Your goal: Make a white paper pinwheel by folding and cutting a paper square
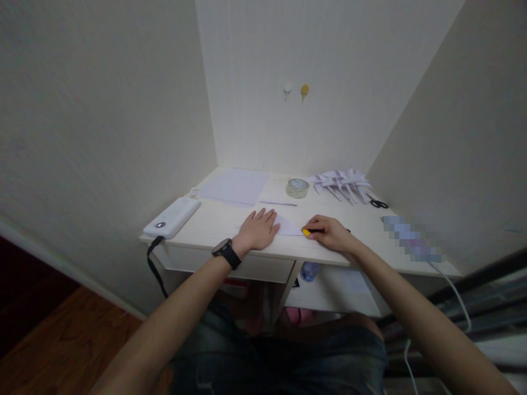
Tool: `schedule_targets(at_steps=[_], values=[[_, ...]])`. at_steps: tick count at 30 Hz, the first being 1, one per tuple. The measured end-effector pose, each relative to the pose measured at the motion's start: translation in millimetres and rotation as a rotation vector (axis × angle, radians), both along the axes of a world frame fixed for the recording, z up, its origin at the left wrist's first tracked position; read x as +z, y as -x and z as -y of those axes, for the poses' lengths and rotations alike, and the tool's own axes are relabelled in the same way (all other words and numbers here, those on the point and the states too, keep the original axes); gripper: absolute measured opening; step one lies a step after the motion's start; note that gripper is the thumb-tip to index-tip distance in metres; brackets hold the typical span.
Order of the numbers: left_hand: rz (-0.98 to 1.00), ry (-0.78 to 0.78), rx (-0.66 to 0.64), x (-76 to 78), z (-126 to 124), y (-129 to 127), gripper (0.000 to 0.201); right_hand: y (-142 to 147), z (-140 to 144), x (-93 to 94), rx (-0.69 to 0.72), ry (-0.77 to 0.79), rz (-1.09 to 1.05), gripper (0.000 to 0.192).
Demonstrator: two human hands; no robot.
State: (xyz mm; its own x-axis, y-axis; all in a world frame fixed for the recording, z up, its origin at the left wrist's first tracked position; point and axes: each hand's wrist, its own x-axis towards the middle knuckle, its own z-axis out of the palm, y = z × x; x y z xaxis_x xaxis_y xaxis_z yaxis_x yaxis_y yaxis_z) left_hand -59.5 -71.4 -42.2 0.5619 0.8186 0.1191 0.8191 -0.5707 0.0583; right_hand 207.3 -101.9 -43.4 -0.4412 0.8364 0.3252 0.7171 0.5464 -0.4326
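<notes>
Your left hand (257, 230) lies flat, fingers spread narrow and together, palm down on the near left part of the folded white paper (288, 226), pinning it to the desk (214, 222). The paper projects from under your left fingertips toward your right hand as a low triangular shape, pale, thin and creased, with its point just short of your right fingers. Your right hand (329, 233) is closed around a yellow-tipped tool (307, 232); the grip itself is partly hidden, so you cannot tell whether it is a cutter or a marker, but the yellow end touches or sits just beside the paper's right point. Risk one: if the left palm lifts or slides, the thin sheet will probably skid under the tool and the line or crease will run off. Risk two: your left fingertips lie near the tool's path; a stroke drawn toward them could strike them. Risk three: the paper lies close to the near desk edge, so pressure there may buckle it over the edge. Beyond your left fingers lie a white power bank (173, 216) and a stack of blank sheets (234, 186); beyond your right fingers stand a tape roll (297, 187), finished paper pinwheels (341, 181) and scissors (377, 203), all well apart from the work.
</notes>
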Motion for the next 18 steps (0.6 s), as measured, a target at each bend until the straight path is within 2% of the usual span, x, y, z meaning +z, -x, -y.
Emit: schedule_targets(at_steps=[4, 12, 18], values=[[0.003, -0.002, 0.004, -0.8, -0.3, 0.5, 0.066, -4.4, -5.1, -0.4, 0.04, 0.032, -0.006, 0.025], [0.005, -0.018, -0.02, -2.2, -1.2, 0.4, 0.065, -8.4, 2.6, -3.4, 0.032, -0.022, -0.003, 0.024], [0.004, -0.028, -0.022, -1.9, -1.1, 0.2, 0.064, -8.3, -0.8, -1.2, 0.045, -0.005, -0.009, 0.024]])
